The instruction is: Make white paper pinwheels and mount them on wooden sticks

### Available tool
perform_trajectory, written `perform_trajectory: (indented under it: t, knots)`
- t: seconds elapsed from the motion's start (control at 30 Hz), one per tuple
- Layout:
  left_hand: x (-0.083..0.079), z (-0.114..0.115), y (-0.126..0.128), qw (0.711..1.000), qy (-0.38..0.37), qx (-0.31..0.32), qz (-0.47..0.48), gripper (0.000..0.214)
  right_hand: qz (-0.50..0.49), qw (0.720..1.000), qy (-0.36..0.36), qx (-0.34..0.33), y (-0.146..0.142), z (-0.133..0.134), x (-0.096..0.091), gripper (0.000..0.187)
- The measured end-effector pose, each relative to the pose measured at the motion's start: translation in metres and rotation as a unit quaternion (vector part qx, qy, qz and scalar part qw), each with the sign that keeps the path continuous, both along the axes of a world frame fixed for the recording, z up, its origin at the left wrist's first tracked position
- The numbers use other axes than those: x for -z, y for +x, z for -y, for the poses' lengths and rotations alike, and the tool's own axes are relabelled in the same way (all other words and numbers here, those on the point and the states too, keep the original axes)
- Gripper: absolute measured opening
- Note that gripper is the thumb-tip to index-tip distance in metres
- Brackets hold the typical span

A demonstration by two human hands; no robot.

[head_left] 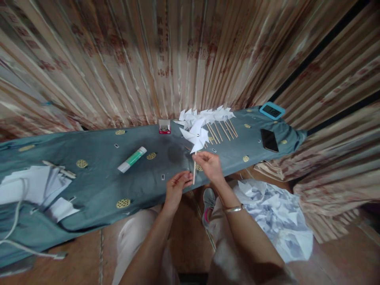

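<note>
A white paper pinwheel [196, 136] with a shiny metal pin at its centre stands upright above the table on a thin wooden stick [194, 174]. My right hand [209, 164] pinches the stick just under the blades. Beside the stick's lower end is my left hand [177, 185], its fingers loosely bent and slightly apart, with nothing visible in them. Whether its fingertips touch the stick is unclear. Behind the held one, several finished white pinwheels [219, 114] lie in an overlapping row, sticks towards me. A small red box of pins [165, 127] sits open to their left.
On the cloth-covered table [97, 178] lie a green-and-white glue stick [132, 159], white paper sheets [35, 184], a white cable [18, 213], a black phone [269, 140] and a blue-framed digital clock [272, 111]. A bag of white paper pieces [279, 221] rests at lower right. Curtains [178, 59] hang behind.
</note>
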State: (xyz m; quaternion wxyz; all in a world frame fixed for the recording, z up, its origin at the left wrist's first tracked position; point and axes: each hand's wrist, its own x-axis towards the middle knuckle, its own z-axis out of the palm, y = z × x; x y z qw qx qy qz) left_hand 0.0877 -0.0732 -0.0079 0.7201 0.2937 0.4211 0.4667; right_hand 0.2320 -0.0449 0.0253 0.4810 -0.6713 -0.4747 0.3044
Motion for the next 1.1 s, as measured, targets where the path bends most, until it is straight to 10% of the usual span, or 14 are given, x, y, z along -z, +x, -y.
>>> perform_trajectory:
  t: [0.27, 0.53, 1.1]
  knots:
    - [0.001, 0.0, -0.003, 1.0, -0.01, 0.007, 0.001, 0.052, 0.203, 0.978, -0.051, 0.019, 0.033, -0.073, -0.041, 0.019]
    - [0.0, 0.001, -0.002, 1.0, -0.015, 0.006, -0.003, 0.048, 0.345, 0.927, -0.149, -0.003, 0.027, -0.131, -0.035, 0.016]
    - [0.001, -0.002, -0.003, 0.999, -0.029, 0.016, -0.001, 0.048, 0.445, 0.881, -0.158, -0.034, 0.025, -0.15, -0.017, 0.035]
